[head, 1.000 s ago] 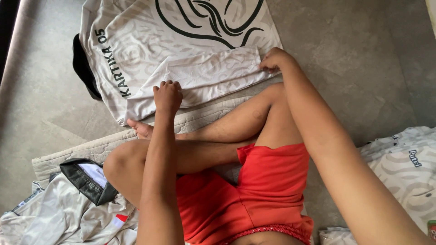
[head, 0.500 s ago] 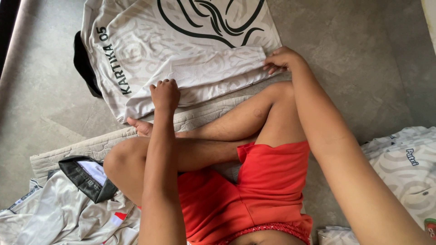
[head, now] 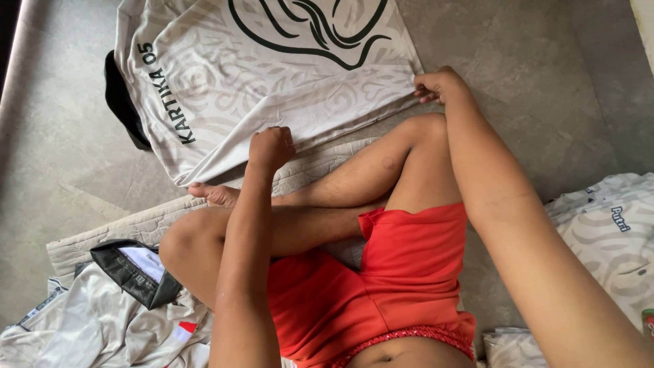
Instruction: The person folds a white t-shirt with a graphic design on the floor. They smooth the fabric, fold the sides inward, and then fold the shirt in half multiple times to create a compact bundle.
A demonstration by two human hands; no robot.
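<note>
A white jersey (head: 272, 75) with a pale swirl pattern, a black line design and black lettering lies spread flat on the grey floor in front of me. My left hand (head: 270, 148) grips its near hem toward the left. My right hand (head: 437, 85) pinches the hem's right corner. I sit cross-legged in red shorts (head: 381, 286), my knees just below the jersey.
A black garment (head: 122, 102) pokes out under the jersey's left side. A beige mat (head: 116, 232) lies under my legs. Another white jersey with a black collar (head: 102, 313) is heaped at lower left. More patterned white jerseys (head: 606, 238) lie at right.
The folded-up lower strip of the jersey has been pulled back toward me and now lies flat. My right hand moved right and slightly up with the hem corner.
</note>
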